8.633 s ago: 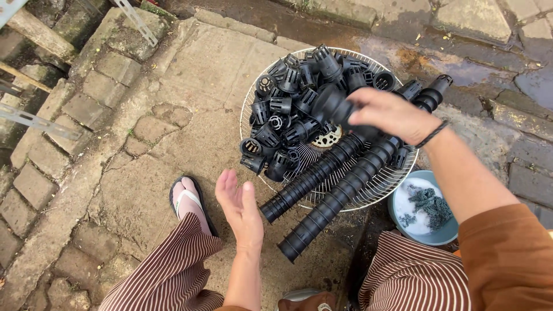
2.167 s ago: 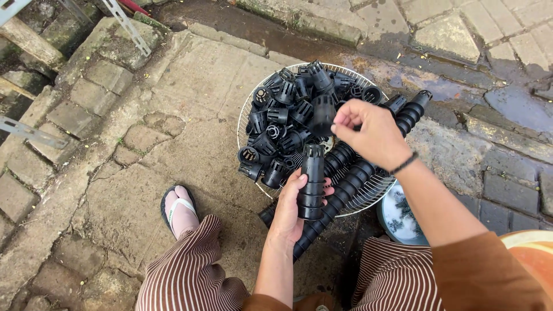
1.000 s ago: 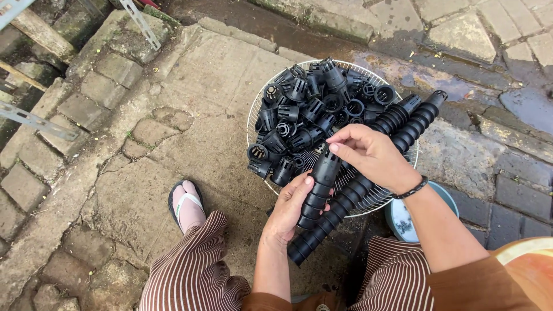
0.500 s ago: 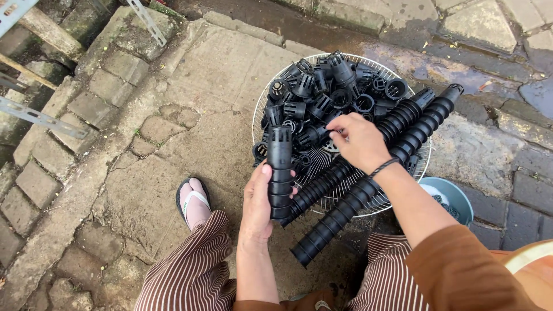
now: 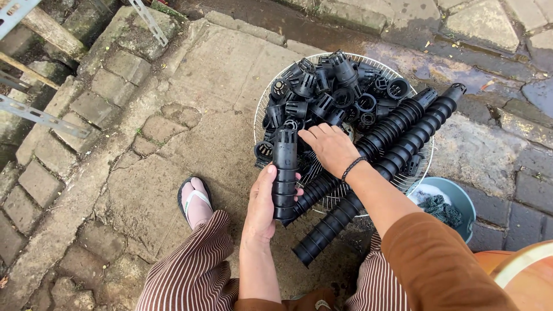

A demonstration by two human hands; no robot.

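Head view: left hand (image 5: 262, 207) grips a short stack of black slotted cups (image 5: 284, 173) upright, just beside the wire basket (image 5: 415, 173). Right hand (image 5: 331, 147) reaches, fingers loosely curled, into the loose cups (image 5: 328, 92); whether it grasps one is unclear. Two long stacks (image 5: 374, 167) lie across the basket.
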